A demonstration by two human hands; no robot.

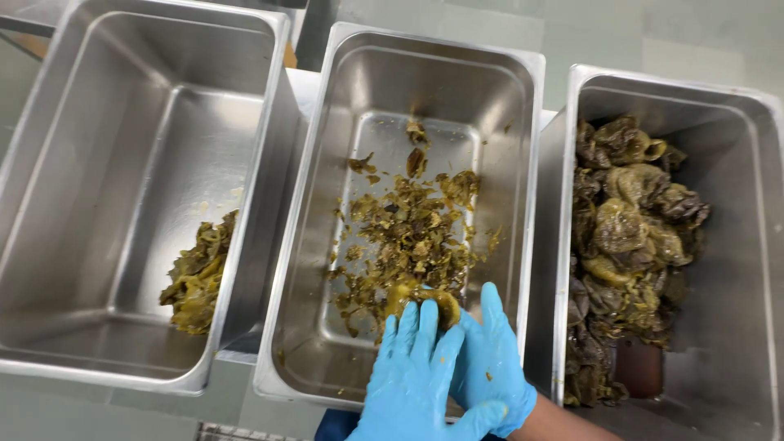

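Steel pans fill the view, three side by side on a pale bench (604, 33) that shows only between and behind them. Right pan (755, 245) is heaped with dark, whole roasted peppers (629, 237) along its left wall, close to the hands. Middle pan (343, 343) holds a spread of torn skins and seeds (408, 237) across its floor. Left pan (82, 204) has a small pile of cleaned green flesh (196, 278) against its right wall. Both blue-gloved hands, left (412, 371) over right (490, 359), meet at the middle pan's near edge, cupped together around one pepper (425, 298), held low so the scraps fall inside. Nothing blocks either neighbouring pan.
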